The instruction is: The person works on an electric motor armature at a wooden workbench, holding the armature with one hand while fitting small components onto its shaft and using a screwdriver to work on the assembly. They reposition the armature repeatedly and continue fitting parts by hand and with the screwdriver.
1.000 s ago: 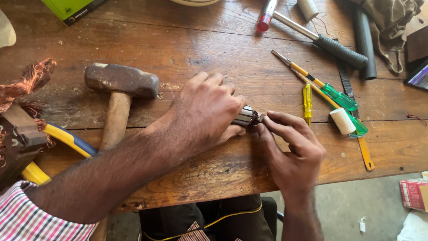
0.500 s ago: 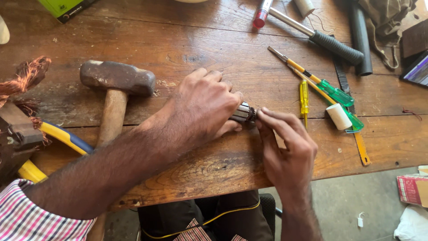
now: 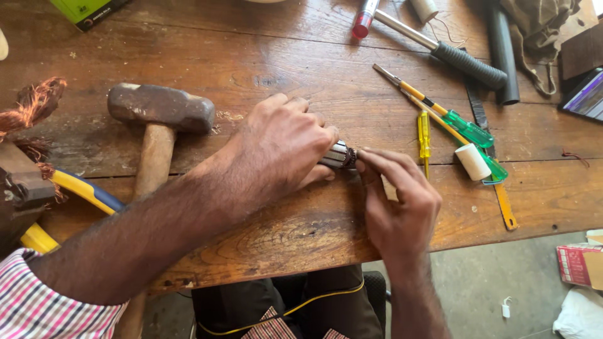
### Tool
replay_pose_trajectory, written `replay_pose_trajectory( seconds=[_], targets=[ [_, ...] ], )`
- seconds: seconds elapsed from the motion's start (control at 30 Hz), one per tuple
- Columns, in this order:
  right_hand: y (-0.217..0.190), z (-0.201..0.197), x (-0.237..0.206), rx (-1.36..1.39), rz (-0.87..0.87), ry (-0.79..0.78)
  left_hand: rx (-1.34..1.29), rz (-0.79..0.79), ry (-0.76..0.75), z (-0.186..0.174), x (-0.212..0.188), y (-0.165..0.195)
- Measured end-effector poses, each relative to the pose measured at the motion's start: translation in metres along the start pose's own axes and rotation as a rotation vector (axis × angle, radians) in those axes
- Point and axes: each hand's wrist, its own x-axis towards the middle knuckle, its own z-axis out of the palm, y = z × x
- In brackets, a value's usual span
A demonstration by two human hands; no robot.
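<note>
My left hand [image 3: 282, 147] lies over a small metal cylindrical part [image 3: 338, 155] on the wooden workbench [image 3: 264, 232], gripping it so that only its ridged right end shows. My right hand [image 3: 399, 201] comes up from the front edge, its fingertips pinched at that exposed end. A pale flat strip shows beside the right hand's fingers. Most of the part is hidden under my left palm.
A heavy hammer [image 3: 157, 119] lies left of my hands. Screwdrivers with green [image 3: 461, 125] and yellow [image 3: 424, 133] handles, a white roll [image 3: 472, 161] and a black-handled tool [image 3: 465, 63] lie to the right. Copper wire [image 3: 31, 103] and yellow-blue pliers [image 3: 81, 191] sit far left.
Both hands stay on the metal part at the same spot; the right fingers have shifted slightly at its end. The view has drifted a little.
</note>
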Motion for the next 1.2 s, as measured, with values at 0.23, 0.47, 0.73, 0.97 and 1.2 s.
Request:
replay_pose_trajectory(
  seconds=[0.23,0.47,0.73,0.97,1.2],
  targets=[
    [-0.005,-0.014,-0.001,0.034,0.031,-0.04,-0.008,0.034,0.086,-0.008,0.002,-0.002],
    [0.015,-0.014,-0.008,0.601,0.499,0.078,-0.003,0.028,-0.008,-0.003,0.01,-0.001],
    [0.037,-0.015,-0.011,0.537,0.408,-0.002,-0.041,0.029,0.01,0.003,0.013,-0.003],
    [0.033,-0.007,-0.012,0.615,0.508,0.07,-0.04,0.028,0.011,0.002,0.007,-0.007],
    [0.024,-0.004,-0.014,0.582,0.492,0.04,-0.042,0.025,-0.018,-0.004,-0.003,-0.009]
  ],
)
